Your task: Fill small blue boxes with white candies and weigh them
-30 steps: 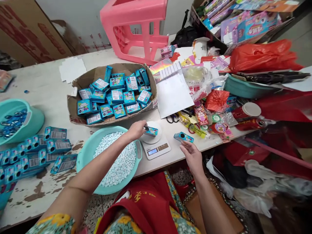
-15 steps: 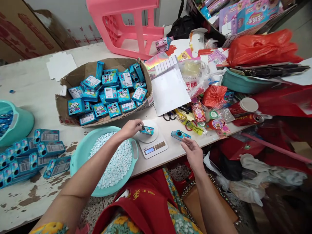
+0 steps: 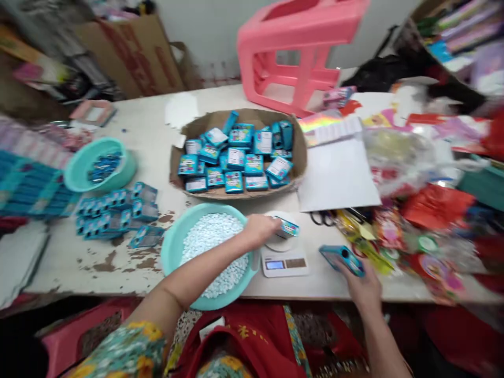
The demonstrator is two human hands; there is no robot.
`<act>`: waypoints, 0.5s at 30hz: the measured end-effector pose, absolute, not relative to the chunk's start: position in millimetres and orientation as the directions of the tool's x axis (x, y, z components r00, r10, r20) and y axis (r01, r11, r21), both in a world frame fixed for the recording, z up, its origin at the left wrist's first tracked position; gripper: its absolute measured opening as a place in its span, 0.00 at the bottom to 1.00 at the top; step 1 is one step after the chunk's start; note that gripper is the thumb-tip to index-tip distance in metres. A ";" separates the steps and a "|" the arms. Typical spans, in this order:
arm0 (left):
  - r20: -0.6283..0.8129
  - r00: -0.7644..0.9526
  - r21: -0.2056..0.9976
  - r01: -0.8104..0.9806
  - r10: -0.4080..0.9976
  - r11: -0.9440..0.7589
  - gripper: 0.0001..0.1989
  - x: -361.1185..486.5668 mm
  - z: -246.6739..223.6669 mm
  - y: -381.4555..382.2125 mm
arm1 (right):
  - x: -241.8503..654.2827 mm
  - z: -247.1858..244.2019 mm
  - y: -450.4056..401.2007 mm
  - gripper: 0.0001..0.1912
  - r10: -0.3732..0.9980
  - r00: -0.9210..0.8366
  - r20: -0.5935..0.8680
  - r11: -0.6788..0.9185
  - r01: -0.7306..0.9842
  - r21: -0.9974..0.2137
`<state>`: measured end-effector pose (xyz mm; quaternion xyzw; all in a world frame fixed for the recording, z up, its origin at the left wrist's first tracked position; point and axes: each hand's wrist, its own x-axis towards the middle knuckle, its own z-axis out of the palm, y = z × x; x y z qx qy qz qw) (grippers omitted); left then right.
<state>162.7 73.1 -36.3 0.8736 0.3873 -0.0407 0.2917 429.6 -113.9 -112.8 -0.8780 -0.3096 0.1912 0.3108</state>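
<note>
My left hand [image 3: 263,231] reaches over the turquoise basin and is closed on the end of a small blue candy box [image 3: 289,228], held at the round plate of a white kitchen scale [image 3: 284,266]. The scale's display is lit, but its digits are too blurred to read. To the right, my right hand [image 3: 364,286] grips another blue candy box [image 3: 340,258], which has a dark round hole on its top face, low over the table. Pale blue and white candies [image 3: 212,236] fill much of the turquoise basin [image 3: 173,247] beneath my left forearm.
Behind the basin stands a cut-down cardboard box [image 3: 238,195] of blue candy boxes. More boxes [image 3: 106,215] stand in rows at left, near a smaller turquoise tub [image 3: 74,173] of blue packets. A pink stool [image 3: 301,47], white sheet [image 3: 338,176] and scissors [image 3: 322,218] lie farther back.
The view has swung left. My right hand now grips its box more fully, where before the fingertips only met its edge. My left hand stays by the box at the scale, which looks more tilted.
</note>
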 end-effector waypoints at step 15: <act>-0.147 0.735 0.672 0.566 0.662 -0.478 0.13 125.1 -45.4 58.9 | 357.0 -66.9 -77.2 0.25 0.584 0.782 -0.218 -0.719 0.373 -0.587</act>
